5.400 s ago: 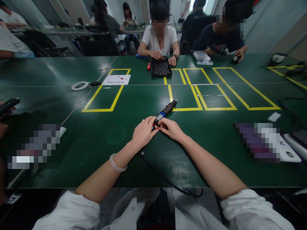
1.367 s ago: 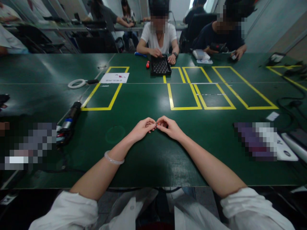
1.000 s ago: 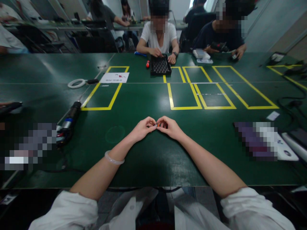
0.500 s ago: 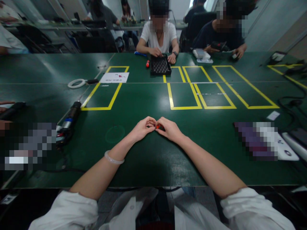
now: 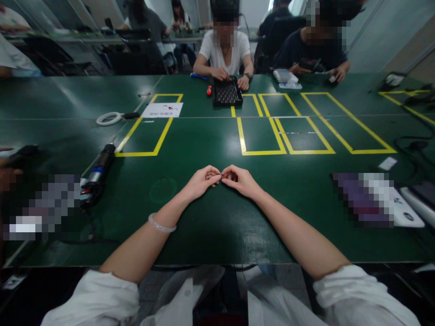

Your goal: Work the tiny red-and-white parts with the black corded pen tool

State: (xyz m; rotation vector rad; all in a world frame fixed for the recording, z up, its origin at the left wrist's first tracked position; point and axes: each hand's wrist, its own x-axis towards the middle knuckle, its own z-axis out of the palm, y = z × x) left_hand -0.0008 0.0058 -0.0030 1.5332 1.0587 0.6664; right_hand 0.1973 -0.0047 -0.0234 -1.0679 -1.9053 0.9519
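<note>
Above the middle of the green table [image 5: 204, 226], my left hand [image 5: 201, 182] and my right hand [image 5: 243, 182] meet at the fingertips. Between them is a small red-and-black piece [image 5: 224, 177], too covered by fingers to name. My right thumb and fingers are curled round it, and a bit of red shows inside the curl. The left thumb and fingers are pinched at its other end; whether they hold a separate part I cannot see. A pale bangle [image 5: 162, 224] circles my left wrist.
A screwdriver-like power tool [image 5: 98, 174] lies at left, near a white cable coil [image 5: 108, 118]. Yellow tape [image 5: 263, 153] marks rectangles ahead; a paper sheet [image 5: 163, 109] lies over one. Across the table, a person handles a black tray [image 5: 227, 100]. A white device [image 5: 408, 208] lies right.
My right hand has turned slightly, with its fingers lifted and more arched, so the red on the piece shows differently. My left hand stays nearly in place.
</note>
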